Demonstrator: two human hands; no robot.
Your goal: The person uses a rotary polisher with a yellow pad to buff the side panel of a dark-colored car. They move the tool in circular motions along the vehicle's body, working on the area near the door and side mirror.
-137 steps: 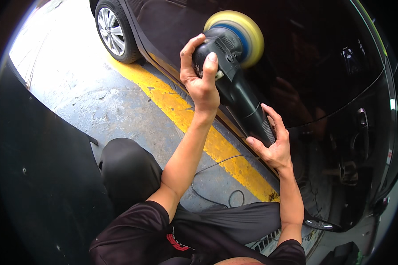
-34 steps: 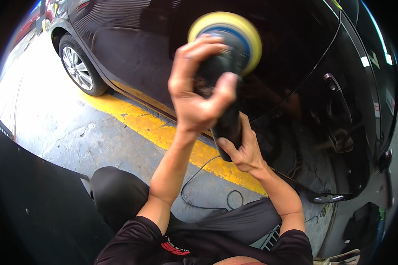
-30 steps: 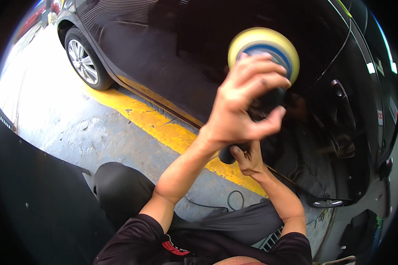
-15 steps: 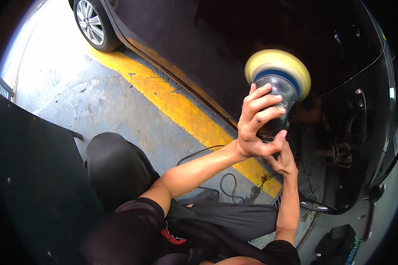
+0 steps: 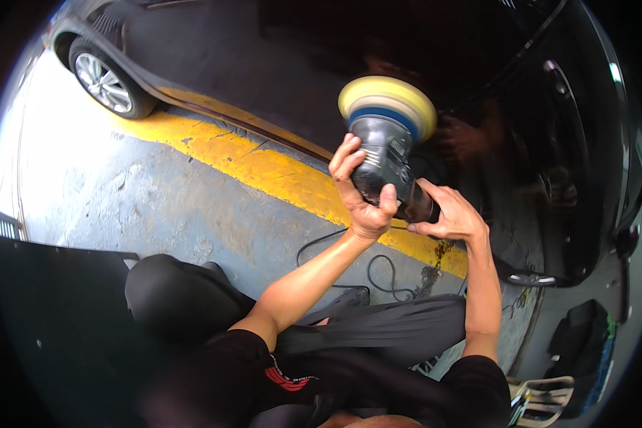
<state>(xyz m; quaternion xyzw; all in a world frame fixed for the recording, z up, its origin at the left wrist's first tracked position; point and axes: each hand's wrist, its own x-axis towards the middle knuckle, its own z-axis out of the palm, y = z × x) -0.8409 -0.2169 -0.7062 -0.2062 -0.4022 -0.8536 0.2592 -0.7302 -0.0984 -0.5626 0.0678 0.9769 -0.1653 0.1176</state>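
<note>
A black power polisher with a blue backing plate and a round yellow foam pad is in both my hands. My left hand wraps the body just behind the pad, its thumb across the near side. Farther back, my right hand is closed round the rear handle. The pad's face is turned to the dark, glossy side of a car, and its blurred edge looks like spinning. Whether it presses on the paint at this instant I cannot tell.
A car wheel stands at the far left. Along the sill runs a yellow floor stripe. A black cord loops on the grey floor near my legs. Door handles are on the right; a dark panel stands left, a pale plastic chair lower right.
The polisher has shifted left in view and turned, showing more of its body. My hands sit farther apart, with the right hand and rear handle now plainly visible. The whole view has shifted too.
</note>
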